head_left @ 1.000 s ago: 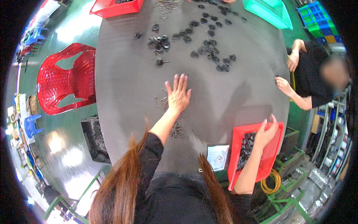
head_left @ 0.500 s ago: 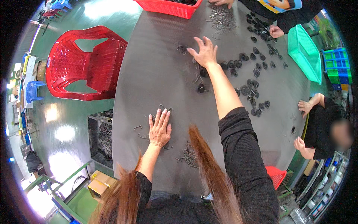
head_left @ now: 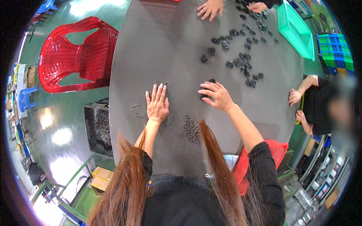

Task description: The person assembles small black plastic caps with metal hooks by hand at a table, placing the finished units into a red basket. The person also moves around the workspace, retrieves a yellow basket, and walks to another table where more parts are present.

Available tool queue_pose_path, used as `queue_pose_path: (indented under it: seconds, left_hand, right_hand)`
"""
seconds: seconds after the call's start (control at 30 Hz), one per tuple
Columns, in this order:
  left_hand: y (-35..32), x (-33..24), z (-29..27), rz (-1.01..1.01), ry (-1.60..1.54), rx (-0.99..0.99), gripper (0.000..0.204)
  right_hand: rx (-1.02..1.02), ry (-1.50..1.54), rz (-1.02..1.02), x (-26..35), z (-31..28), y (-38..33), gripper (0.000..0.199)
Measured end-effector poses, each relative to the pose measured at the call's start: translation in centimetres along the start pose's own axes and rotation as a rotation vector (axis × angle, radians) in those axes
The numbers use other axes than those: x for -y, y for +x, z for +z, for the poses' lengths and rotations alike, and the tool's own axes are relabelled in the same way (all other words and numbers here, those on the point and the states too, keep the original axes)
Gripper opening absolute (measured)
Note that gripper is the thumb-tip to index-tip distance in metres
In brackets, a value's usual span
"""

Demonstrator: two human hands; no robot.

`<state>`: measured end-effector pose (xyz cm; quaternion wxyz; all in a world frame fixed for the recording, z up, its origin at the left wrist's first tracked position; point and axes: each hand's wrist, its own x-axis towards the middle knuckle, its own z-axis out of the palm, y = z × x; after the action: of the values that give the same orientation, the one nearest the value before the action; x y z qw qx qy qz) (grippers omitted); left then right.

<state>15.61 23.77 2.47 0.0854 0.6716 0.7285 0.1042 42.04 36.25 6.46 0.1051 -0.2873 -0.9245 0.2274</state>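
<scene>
Right hand (head_left: 218, 97) mid-frame, palm down, fingers bent over a couple of dark pieces (head_left: 202, 96) on the counter (head_left: 169, 45); whether the grip has closed on them, cannot tell. Left hand (head_left: 157, 107) left of centre, laid flat, fingers straight, grip open; loose hooks (head_left: 135, 107) around it, anything under the palm hidden. Hook pile (head_left: 190, 130) lower centre, between the forearms.

Step in hand, by my reading: handling small parts, right hand at the dark pieces, left at the hooks. Next move calls for right fingertips closing low round a piece, palm kept off the counter.

Room: bare grey strip between the hands, more above the left one. Black discs (head_left: 229, 64) scattered upper right of the right hand, crowding that side. Counter's left edge curves past red chair (head_left: 81, 64); red basket (head_left: 277, 150) at lower right, partly behind the right arm.
</scene>
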Motion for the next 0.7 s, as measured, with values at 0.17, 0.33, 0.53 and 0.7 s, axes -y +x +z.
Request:
queue_pose_path:
  seconds: [0.17, 0.33, 0.53, 0.7]
  left_hand:
    - [0.7, 0.4, 0.3, -0.105, -0.193, -0.197, 0.034]
    - [5.1, -4.3, 0.0, 0.064, -0.149, -0.273, 0.016]
    - [13.1, -9.6, 0.9, 0.172, -0.273, -0.172, 0.026]
    - [17.5, -11.7, 1.9, 0.222, -0.129, -0.110, 0.020]
  right_hand:
    - [-0.321, 0.043, 0.324, -1.9, -1.6, -0.8, 0.022]
    - [-0.393, -0.128, 0.498, -8.6, -1.1, 7.6, 0.033]
    - [-0.174, -0.077, 0.597, -9.1, -1.0, 10.3, 0.023]
    - [-0.574, 0.968, 0.892, -8.9, -3.5, 4.7, 0.018]
